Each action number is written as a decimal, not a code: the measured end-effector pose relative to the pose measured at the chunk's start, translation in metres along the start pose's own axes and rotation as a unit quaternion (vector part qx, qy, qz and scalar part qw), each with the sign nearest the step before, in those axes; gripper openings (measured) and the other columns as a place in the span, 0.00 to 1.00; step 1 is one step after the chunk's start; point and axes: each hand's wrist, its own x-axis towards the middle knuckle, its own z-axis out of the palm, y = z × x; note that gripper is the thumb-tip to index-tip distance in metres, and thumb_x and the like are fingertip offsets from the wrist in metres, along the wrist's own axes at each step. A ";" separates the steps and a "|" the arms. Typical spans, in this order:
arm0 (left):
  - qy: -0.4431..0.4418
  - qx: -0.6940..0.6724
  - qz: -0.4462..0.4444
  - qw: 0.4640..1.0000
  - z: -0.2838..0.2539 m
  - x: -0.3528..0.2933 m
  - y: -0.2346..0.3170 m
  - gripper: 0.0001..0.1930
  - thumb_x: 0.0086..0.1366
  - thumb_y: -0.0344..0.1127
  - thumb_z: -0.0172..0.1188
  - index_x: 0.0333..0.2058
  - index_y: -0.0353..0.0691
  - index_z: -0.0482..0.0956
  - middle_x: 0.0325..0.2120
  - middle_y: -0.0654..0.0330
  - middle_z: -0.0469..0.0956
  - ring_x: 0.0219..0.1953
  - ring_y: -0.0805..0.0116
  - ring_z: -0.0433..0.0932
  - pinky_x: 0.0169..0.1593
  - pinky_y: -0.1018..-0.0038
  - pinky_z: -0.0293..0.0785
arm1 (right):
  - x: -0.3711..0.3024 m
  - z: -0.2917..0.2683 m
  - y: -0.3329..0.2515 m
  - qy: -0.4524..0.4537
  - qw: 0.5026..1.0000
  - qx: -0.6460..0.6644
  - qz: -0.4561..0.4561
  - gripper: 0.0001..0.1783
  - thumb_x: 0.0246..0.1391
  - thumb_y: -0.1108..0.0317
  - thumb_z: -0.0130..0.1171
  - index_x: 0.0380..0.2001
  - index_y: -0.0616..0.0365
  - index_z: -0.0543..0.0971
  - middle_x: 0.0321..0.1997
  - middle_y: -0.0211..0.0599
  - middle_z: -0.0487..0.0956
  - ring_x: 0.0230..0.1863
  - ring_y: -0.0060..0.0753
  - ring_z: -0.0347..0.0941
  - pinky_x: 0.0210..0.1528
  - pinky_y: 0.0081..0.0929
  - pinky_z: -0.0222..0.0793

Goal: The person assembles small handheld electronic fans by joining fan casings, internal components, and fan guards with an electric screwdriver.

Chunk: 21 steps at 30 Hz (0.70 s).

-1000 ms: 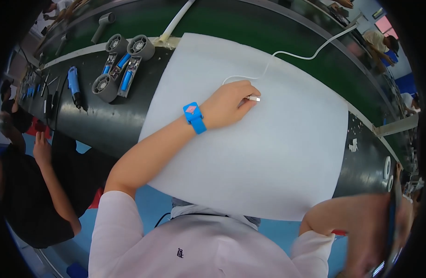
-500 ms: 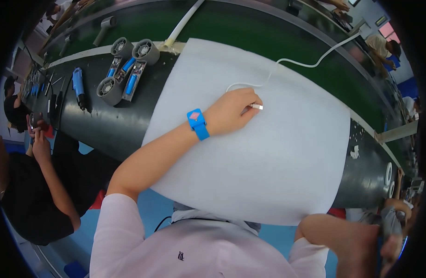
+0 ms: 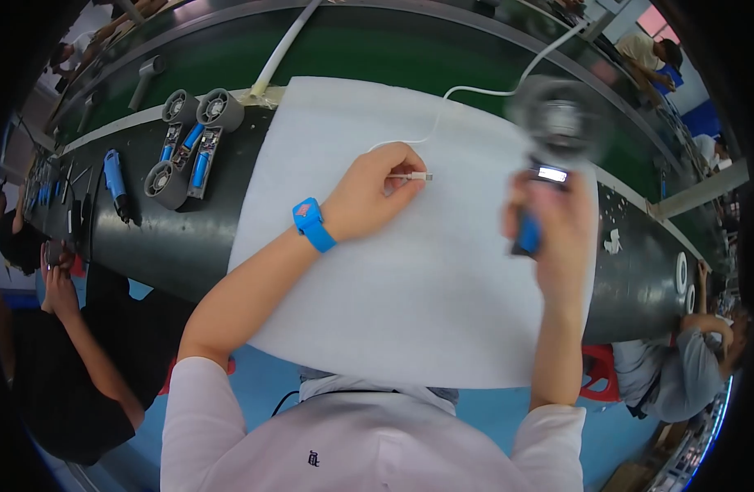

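Observation:
Pinched between the fingers of my left hand [image 3: 370, 190] is a white charging cable, its plug [image 3: 422, 176] sticking out to the right over the white foam sheet [image 3: 393, 303]. My right hand [image 3: 557, 225] grips an open handheld fan [image 3: 562, 121], smeared by motion, above the sheet's right side. Its round grey head points away from me. A small lit display and a blue battery cell show on its handle. A gap separates the fan from the plug. A blue strap [image 3: 313, 224] circles my left wrist.
Several opened grey fans [image 3: 165, 184] with blue cells lie on the dark bench at left, beside a blue electric screwdriver [image 3: 115, 184]. A green conveyor [image 3: 377, 61] runs behind. White scraps [image 3: 613, 240] and white rings [image 3: 681, 272] lie at right. People sit on both sides.
My right hand has come from the lower right edge up over the foam sheet, bringing the fan. My left hand keeps the cable; the whole view has shifted a little.

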 end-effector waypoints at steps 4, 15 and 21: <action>-0.002 -0.023 0.056 0.998 0.009 0.009 0.009 0.06 0.57 0.24 0.57 0.34 0.34 0.75 0.30 0.60 0.74 0.32 0.72 0.72 0.37 0.78 0.69 | 0.004 0.016 0.064 -0.014 0.993 0.083 0.086 0.16 0.53 0.74 0.56 0.43 0.64 0.65 0.32 0.36 0.73 0.24 0.23 0.70 0.27 0.21 0.66; 0.004 0.001 0.116 0.993 0.008 0.005 0.014 0.07 0.55 0.23 0.59 0.35 0.33 0.76 0.30 0.57 0.74 0.31 0.66 0.74 0.34 0.76 0.72 | 0.003 0.024 0.075 -0.056 0.990 0.051 0.116 0.21 0.54 0.75 0.54 0.50 0.63 0.62 0.32 0.33 0.73 0.25 0.21 0.70 0.29 0.20 0.65; 0.016 -0.004 0.112 0.994 0.012 0.001 0.014 0.08 0.54 0.22 0.61 0.34 0.33 0.77 0.32 0.57 0.76 0.31 0.70 0.74 0.36 0.77 0.71 | 0.001 0.024 0.071 -0.058 0.991 0.042 0.115 0.21 0.55 0.75 0.54 0.51 0.63 0.61 0.30 0.32 0.73 0.26 0.20 0.70 0.30 0.20 0.65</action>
